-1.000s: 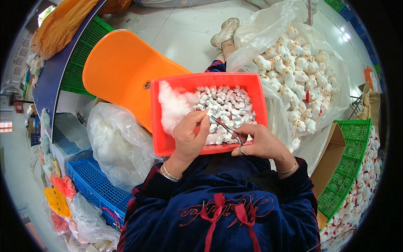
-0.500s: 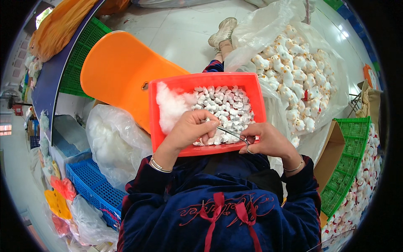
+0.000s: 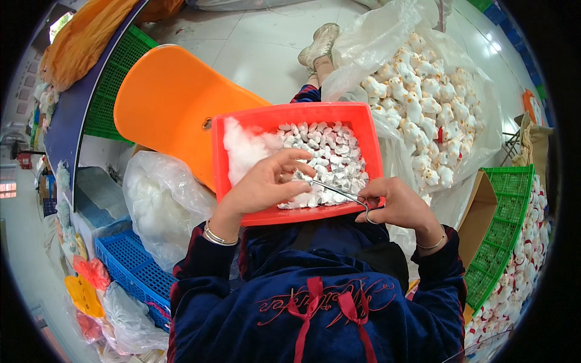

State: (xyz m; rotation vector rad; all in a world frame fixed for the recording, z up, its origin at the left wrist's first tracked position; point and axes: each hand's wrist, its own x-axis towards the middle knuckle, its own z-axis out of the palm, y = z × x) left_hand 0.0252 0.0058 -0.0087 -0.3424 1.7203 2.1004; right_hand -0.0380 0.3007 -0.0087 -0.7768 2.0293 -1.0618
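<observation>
A pair of metal scissor-handled forceps (image 3: 340,193) is in my right hand (image 3: 396,207), with my fingers at its ring handles. Its thin jaws point left, toward my left hand (image 3: 269,180), whose thumb and fingers are apart. I cannot make out whether the jaws grip anything. Both hands are over the near side of a red plastic tray (image 3: 374,142) at my lap. Many small white fabric pieces (image 3: 330,148) fill its middle and right, some with greyish sides. At its left end lies a tuft of white stuffing fluff (image 3: 247,151).
Right of the tray, a clear plastic bag holds a heap of small white stuffed toys (image 3: 417,103). An orange chair (image 3: 163,91) stands left. Below it are a bag of white stuffing (image 3: 160,199) and a blue crate (image 3: 136,260). A green crate (image 3: 499,224) stands at far right.
My left hand has opened from a pinch at the forceps' tip and moved slightly left and down. My right hand has shifted a little right with the forceps.
</observation>
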